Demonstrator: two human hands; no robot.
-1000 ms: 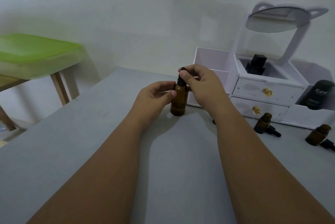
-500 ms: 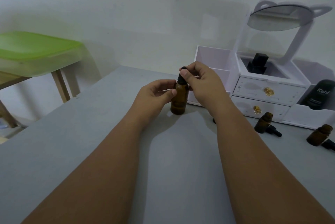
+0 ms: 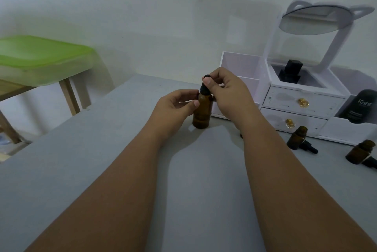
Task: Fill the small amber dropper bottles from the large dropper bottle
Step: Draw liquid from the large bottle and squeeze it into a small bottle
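The large amber dropper bottle (image 3: pixel 202 112) stands upright on the grey table (image 3: pixel 102 149), in the middle. My left hand (image 3: pixel 173 107) holds its upper body between thumb and fingers. My right hand (image 3: pixel 226 92) pinches the black dropper cap (image 3: pixel 205 84) at its top. Two small amber bottles stand open at the right: one (image 3: pixel 296 138) near the drawers, another (image 3: pixel 360 152) by the frame's edge. A black dropper cap lies on the table beside each, one (image 3: pixel 309 146) by the nearer bottle and one (image 3: pixel 370 162) at the edge.
A white organiser (image 3: pixel 302 101) with two drawers and a tilted mirror (image 3: pixel 312 20) stands at the back right, holding a black Kahf bottle (image 3: pixel 360 107) and a black box (image 3: pixel 290 72). A green-lidded tub (image 3: pixel 38 60) sits on a wooden stool at the left.
Both hands stay on the large bottle. My right hand has shifted slightly on the dropper cap; the bottle has not moved.
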